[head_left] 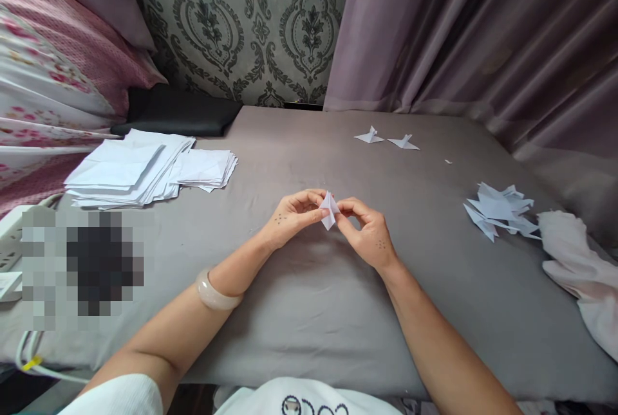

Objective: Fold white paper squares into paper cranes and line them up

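A small folded piece of white paper [329,210], shaped like a pointed diamond, is held up over the middle of the grey surface. My left hand [295,214] pinches its left side between thumb and fingers. On its right side, my right hand [365,230] is closed on the edge, thumb below and index finger above. Its point faces away from me, and the fingertips behind it are partly hidden by the paper.
At left lie a stack of large white sheets [140,177] and a stack of smaller squares [203,167]. Two folded paper birds [371,136] stand far back. A pile of folded paper shapes [502,206] lies right, beside a pale cloth [574,254]. A power strip [12,238] sits left.
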The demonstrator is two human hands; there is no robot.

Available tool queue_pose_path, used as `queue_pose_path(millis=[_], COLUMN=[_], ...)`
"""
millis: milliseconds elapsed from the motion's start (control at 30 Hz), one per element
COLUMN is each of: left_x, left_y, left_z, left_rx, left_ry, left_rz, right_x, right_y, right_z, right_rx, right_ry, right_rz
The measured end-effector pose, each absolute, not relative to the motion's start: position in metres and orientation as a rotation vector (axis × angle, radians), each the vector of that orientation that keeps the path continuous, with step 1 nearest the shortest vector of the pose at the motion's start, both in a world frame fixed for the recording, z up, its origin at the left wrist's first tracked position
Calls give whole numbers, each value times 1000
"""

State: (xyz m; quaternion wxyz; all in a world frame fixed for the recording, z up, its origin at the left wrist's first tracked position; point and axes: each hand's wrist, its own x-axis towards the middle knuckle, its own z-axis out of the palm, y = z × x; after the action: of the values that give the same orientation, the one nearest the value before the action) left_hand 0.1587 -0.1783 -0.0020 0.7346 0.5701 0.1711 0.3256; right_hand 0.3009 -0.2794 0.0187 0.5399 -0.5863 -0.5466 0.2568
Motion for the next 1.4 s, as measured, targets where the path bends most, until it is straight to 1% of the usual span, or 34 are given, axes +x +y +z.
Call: queue_pose_path(millis=[133, 367, 533, 933, 1167, 1267, 1400], left_x=[159, 159, 158, 161, 164, 164, 162], left_y=[-179, -181, -182, -181, -181, -181, -179], left_z=[-3, -3, 1, -5, -5, -5, -7], left_rx=[1216, 1232, 1187, 1199, 1184, 1179, 1255], left_ry=[378, 354, 340, 398, 463, 461, 525], left_rz=[704, 752, 680, 747, 809, 782, 651], right_x=[301, 298, 299, 302, 299, 298, 300], right_y=[-282, -279, -279, -277, -275, -273, -272], right_z=[21, 16, 16, 12, 7, 3, 0], right_rx=[-1404, -1410, -1384, -1417, -1421, -1412, -1440], right_ry=[-1343, -1242, -1229, -1136, -995, -976, -967], right_rz=[670, 703, 787, 790, 934, 931, 859])
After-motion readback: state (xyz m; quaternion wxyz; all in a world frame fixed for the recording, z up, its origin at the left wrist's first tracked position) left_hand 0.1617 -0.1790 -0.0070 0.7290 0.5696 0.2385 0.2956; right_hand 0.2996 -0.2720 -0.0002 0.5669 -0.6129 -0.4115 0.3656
